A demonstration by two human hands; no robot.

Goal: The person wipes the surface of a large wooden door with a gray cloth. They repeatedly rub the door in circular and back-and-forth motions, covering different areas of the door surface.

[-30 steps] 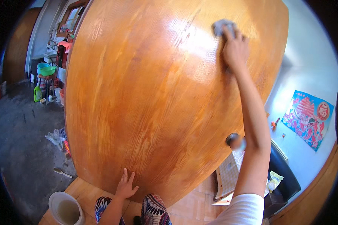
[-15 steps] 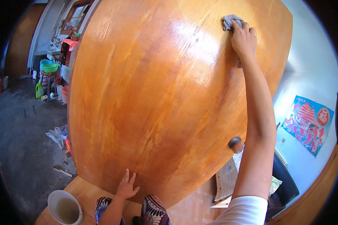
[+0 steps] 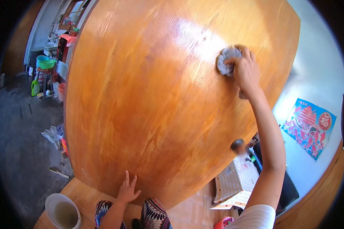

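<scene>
A large varnished wooden door (image 3: 149,99) fills the middle of the view, with wet streaks and a bright glare near its upper part. My right hand (image 3: 247,72) is closed round a bunched grey cloth (image 3: 226,63) and presses it against the upper right of the door. Part of the cloth hangs below the palm. Low on the door, my left hand (image 3: 128,189) lies flat with its fingers spread, holding nothing. A round dark knob (image 3: 237,146) sits near the door's right edge, below my right forearm.
A white bucket of cloudy water (image 3: 63,212) stands on the tiles at the lower left. Beyond the door's left edge are a green basin (image 3: 47,64), a green bottle (image 3: 35,87) and a brush (image 3: 59,173) on the dark floor. A cloth-covered table (image 3: 237,177) and a poster (image 3: 310,128) are on the right.
My right hand has brought the cloth down and slightly left across the door, the elbow bending more. My left hand stays spread on the lower door. More of the covered table shows.
</scene>
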